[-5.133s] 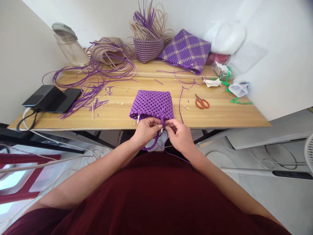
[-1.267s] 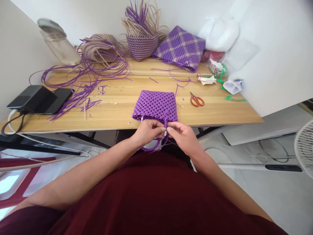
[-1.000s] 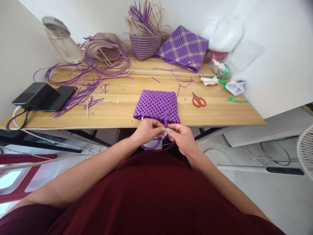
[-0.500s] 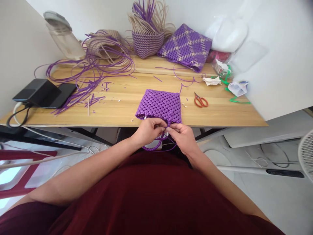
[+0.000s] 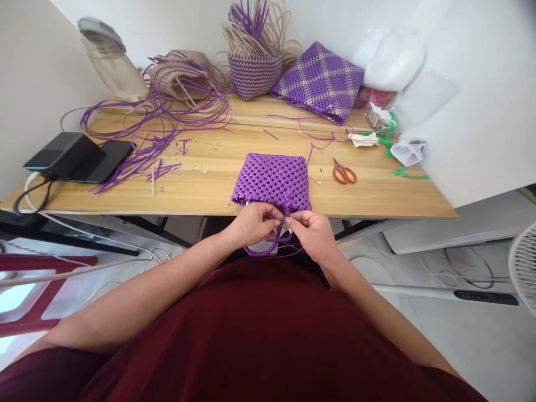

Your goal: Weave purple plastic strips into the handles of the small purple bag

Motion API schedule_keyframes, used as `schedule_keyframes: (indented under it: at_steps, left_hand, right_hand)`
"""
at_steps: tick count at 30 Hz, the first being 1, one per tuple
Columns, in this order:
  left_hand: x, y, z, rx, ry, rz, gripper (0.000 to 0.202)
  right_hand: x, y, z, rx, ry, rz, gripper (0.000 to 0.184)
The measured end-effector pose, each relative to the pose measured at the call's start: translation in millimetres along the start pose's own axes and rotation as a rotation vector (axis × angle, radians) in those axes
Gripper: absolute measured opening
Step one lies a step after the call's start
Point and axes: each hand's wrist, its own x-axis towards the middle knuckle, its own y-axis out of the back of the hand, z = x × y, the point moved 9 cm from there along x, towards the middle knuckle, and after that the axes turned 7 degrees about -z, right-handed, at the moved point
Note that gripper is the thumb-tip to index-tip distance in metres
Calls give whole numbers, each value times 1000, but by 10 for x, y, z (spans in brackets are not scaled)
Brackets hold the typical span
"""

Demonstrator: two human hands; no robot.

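Observation:
A small purple woven bag (image 5: 272,177) lies on the table at its front edge, its opening toward me. Its braided purple handle (image 5: 260,252) loops down past the edge. My left hand (image 5: 257,224) pinches the handle near where it joins the bag. Facing it, my right hand (image 5: 313,233) is closed on the handle from the other side, thumb and index finger together. The fingertips of both hands nearly meet there. Thin purple strands hang below them, and a small white bit shows by the right thumb.
Red-handled scissors (image 5: 345,172) lie right of the bag. Purple strips (image 5: 154,120) and offcuts spread over the left, by a black device (image 5: 62,156). Behind stand a half-woven basket (image 5: 255,77), a purple-beige woven bag (image 5: 320,84) and a bottle (image 5: 111,61). Paper scraps (image 5: 363,139) lie right.
Both hands stay at the same spot on the handle, with only slight finger shifts. The bag has tilted a little, and the whole view has moved slightly.

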Motion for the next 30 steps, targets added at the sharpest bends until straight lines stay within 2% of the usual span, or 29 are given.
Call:
schedule_keyframes:
  at_steps: [3, 6, 10, 16, 18, 22, 24, 27, 30]
  left_hand:
    - [-1, 5, -42, -31, 41, -15, 11]
    - [12, 39, -55, 23, 18, 26, 14]
    - [2, 118, -35, 91, -101, 144, 16]
    - [-90, 165, 43, 341, -259, 194, 23]
    - [-101, 174, 1, 288, -212, 161, 24]
    - [-92, 92, -168, 69, 19, -1, 23]
    - [-99, 87, -187, 59, 69, -9, 21]
    - [-107, 122, -145, 107, 19, 50, 16]
    - [-185, 200, 3, 283, -113, 182, 11]
  right_hand:
    - [0, -27, -14, 15, -33, -22, 21]
    - [6, -49, -68, -62, -40, -55, 19]
    - [26, -54, -120, -194, -24, -83, 18]
    - [62, -107, -61, -198, -13, -135, 20]
    - [69, -115, -23, -144, -24, -128, 20]
    - [74, -145, 24, -1, -28, -106, 21]
    - [71, -173, 50, 95, -51, -102, 23]
    - [60, -210, 53, 169, -83, -98, 25]
    - [61, -202, -23, 41, -47, -78, 21]
